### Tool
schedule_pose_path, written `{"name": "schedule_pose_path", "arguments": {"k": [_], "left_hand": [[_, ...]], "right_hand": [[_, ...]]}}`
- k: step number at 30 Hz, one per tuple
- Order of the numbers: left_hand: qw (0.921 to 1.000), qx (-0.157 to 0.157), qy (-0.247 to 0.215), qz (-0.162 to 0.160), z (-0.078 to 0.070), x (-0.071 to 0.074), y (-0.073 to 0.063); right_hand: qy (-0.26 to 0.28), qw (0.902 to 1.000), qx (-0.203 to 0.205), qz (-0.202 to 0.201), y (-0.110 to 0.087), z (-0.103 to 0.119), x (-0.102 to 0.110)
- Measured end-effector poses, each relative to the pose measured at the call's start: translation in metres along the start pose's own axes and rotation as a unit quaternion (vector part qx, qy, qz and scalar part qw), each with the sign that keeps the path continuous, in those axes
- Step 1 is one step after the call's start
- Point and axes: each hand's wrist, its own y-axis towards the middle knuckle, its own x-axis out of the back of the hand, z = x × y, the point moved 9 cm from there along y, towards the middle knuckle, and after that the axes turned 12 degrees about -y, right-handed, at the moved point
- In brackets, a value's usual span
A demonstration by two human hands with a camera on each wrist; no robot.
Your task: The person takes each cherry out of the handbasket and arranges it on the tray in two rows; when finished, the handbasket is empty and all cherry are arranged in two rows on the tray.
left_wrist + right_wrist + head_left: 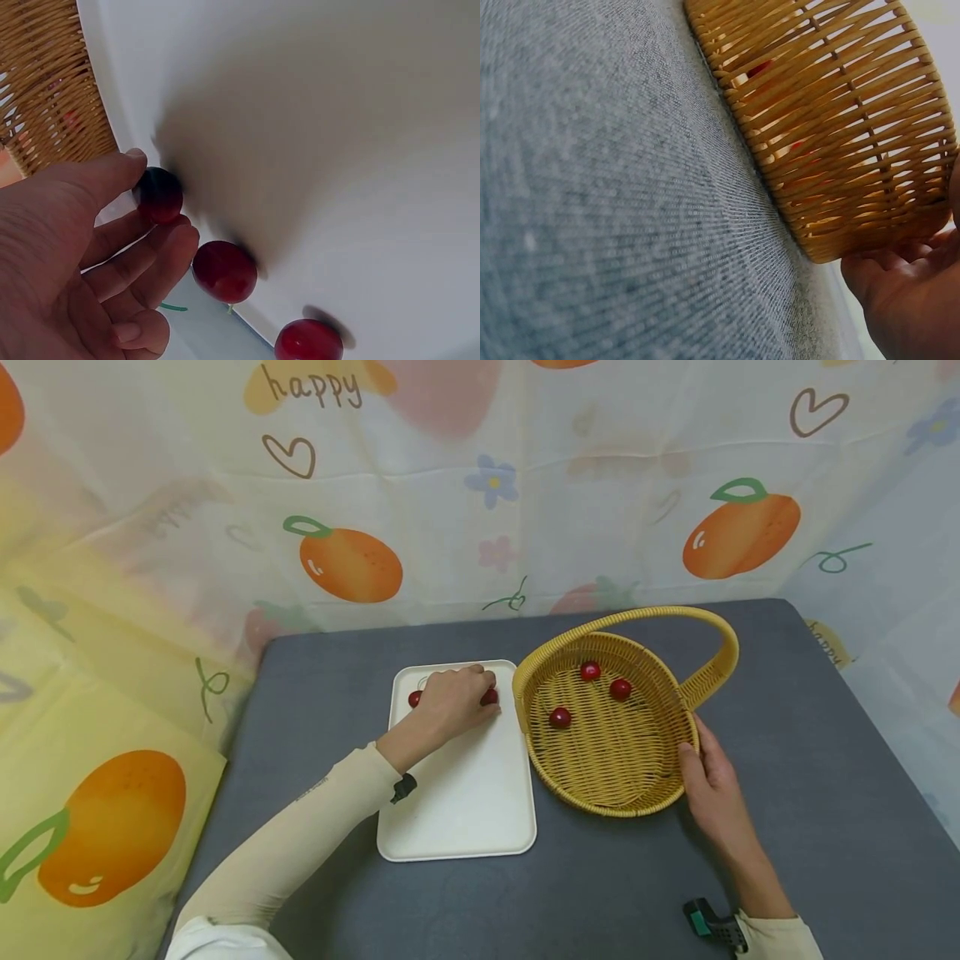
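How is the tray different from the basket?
The tray is white and smooth; the basket is yellow-brown and woven. The tray is rectangular and shallow, the basket round and deeper. The basket has an arched handle, the tray none. Both hold red cherries.

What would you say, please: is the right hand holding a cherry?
No, the right hand grips the yellow basket by its side.

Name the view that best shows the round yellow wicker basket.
Head view: the basket is fully framed, its interior and arched handle visible. The right wrist view shows part of its woven wall close up; the left wrist view, only a wall section, upper left.
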Motion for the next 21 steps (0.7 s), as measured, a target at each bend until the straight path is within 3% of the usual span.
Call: {"name": "schedule_pose_path", "arguments": {"k": [21], "left_hand": [[1.0000, 0.006, -0.004, -0.004, 0.0007, 0.0024, -0.0057]], "right_hand": [[-0.014, 0.9999, -0.006, 0.004, -0.0003, 0.0002, -0.0004]]}}
